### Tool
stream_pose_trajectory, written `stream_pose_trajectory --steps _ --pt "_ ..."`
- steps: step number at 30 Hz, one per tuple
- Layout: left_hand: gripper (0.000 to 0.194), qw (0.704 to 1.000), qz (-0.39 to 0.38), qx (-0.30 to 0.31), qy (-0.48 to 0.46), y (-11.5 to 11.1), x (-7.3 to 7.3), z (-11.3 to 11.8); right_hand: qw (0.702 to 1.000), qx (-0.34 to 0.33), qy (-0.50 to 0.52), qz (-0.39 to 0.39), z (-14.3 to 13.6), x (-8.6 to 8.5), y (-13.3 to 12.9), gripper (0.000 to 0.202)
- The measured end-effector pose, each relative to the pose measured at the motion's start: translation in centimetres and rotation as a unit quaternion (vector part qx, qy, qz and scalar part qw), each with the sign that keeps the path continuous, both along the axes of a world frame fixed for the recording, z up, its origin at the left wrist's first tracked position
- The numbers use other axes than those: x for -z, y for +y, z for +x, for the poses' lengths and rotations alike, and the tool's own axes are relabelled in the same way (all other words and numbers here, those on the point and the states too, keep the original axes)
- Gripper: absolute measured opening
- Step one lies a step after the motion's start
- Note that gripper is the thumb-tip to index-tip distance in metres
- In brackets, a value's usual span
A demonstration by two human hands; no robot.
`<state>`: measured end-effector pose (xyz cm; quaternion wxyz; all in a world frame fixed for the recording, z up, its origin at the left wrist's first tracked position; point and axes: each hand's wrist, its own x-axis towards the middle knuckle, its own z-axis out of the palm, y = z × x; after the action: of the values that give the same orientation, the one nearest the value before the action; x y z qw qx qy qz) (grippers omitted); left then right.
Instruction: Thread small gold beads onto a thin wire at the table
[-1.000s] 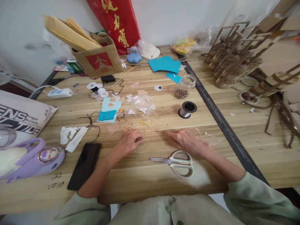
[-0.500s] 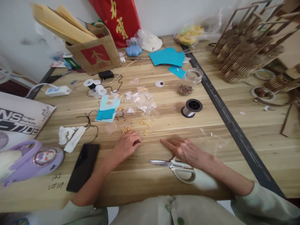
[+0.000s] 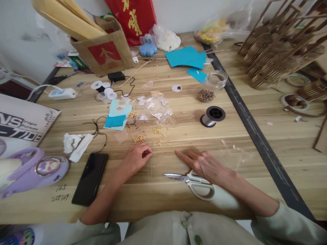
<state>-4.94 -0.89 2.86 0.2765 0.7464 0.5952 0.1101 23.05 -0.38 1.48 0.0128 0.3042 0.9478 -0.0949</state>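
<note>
The left hand [image 3: 135, 160] is pinching one end of a thin gold chain [image 3: 164, 152] between thumb and forefinger. The chain is lying almost straight on the table [image 3: 143, 204], in from the near edge, and is running from that pinch across to the right hand [image 3: 206, 166]. The right hand is resting palm down, its index finger pointing out and its tip touching the chain's other end; I cannot tell whether its thumb and remaining fingers are gripping anything, as the hand itself is hiding them. Scissors [image 3: 176, 177] are lying between the chain and the near edge, blades pointing toward the table's left side, while the right hand is covering part of one handle loop. Just beyond the chain, toward the far edge, small gold pieces [image 3: 158, 131] are sitting in loose heaps. A spool of wire [image 3: 209, 121] is standing farther to the right, and a clear jar [image 3: 216, 89] is holding mixed beads behind it. Toward the near left corner, a dark phone [image 3: 90, 179] is lying beside the left forearm
</note>
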Motion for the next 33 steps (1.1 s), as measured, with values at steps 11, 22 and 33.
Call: stream_pose_trajectory --steps 11,22,33 --pt "0.011 0.999 0.001 -0.023 -0.044 -0.13 0.57 -0.35 1.000 0.003 -0.030 0.008 -0.16 -0.07 -0.05 0.055" --pt "0.010 0.999 -0.020 -0.026 -0.026 -0.10 0.17 -0.67 0.999 0.011 -0.037 -0.016 -0.25 -0.47 0.14 0.060" --pt "0.008 0.999 -0.011 -0.024 -0.028 -0.11 0.20 -0.98 0.999 0.012 -0.031 -0.006 -0.33 -0.88 0.19 0.059"
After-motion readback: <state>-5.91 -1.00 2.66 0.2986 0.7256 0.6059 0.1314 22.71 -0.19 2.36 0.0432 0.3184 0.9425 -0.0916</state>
